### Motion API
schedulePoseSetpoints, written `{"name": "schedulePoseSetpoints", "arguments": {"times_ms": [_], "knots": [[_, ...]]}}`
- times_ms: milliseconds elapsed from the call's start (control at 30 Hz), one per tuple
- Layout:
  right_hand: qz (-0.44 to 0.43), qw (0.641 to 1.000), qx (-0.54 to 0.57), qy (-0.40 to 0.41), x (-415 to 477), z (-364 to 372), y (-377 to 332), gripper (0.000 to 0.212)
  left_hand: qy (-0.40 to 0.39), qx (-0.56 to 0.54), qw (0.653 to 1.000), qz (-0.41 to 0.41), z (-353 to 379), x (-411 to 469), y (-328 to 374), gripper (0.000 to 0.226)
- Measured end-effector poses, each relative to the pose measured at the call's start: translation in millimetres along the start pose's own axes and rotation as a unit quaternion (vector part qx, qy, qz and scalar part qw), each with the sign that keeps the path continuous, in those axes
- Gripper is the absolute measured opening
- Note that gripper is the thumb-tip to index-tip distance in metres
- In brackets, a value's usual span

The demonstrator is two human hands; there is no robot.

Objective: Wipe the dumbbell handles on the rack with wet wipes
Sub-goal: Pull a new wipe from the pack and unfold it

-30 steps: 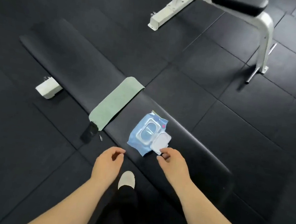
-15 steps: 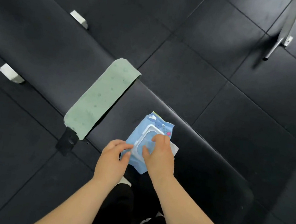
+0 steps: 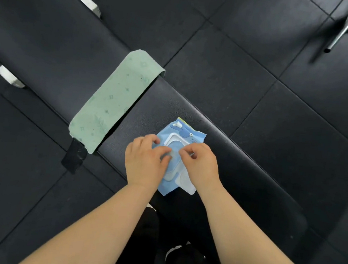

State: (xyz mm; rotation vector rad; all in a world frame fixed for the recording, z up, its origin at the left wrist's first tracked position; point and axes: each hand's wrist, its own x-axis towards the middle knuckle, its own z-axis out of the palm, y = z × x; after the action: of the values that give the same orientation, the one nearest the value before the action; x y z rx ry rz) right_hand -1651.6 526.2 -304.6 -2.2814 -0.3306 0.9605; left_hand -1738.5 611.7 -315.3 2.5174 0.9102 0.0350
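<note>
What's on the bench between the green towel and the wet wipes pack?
Nothing: the head view shows bare black bench pad between the green towel and the wet wipes pack.

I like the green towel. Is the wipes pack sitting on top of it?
No, the blue wipes pack lies on the bare black bench beside the green towel, not touching it.

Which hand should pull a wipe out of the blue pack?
Probably the right hand: it pinches at the opening of the wipe pack, while the left hand holds the pack steady on the bench.
</note>
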Motion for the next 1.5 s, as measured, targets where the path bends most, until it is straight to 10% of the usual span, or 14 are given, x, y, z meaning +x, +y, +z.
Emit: {"name": "schedulePoseSetpoints", "arguments": {"times_ms": [233,533,833,1067,1500], "knots": [[0.004,1.000,-0.002,0.002,7.6,2.4,1.7,0.015,0.018,0.062,0.992,0.111,6.9,10.7,-7.2,0.003],[0.013,1.000,-0.020,0.002,13.2,4.1,2.2,0.014,0.022,0.125,0.990,0.055,15.5,10.1,1.9,0.031],[0.018,1.000,-0.014,0.010,12.6,4.7,0.4,0.016,-0.032,0.091,0.995,0.004,20.4,6.5,5.5,0.012],[0.028,1.000,0.010,0.006,11.6,4.1,0.9,0.014,-0.164,0.012,0.986,0.036,-1.3,7.6,-6.0,0.017],[0.032,0.999,0.016,-0.007,6.4,8.4,0.3,0.011,-0.116,0.035,0.991,0.051,-15.8,1.0,-1.3,0.027]]}}
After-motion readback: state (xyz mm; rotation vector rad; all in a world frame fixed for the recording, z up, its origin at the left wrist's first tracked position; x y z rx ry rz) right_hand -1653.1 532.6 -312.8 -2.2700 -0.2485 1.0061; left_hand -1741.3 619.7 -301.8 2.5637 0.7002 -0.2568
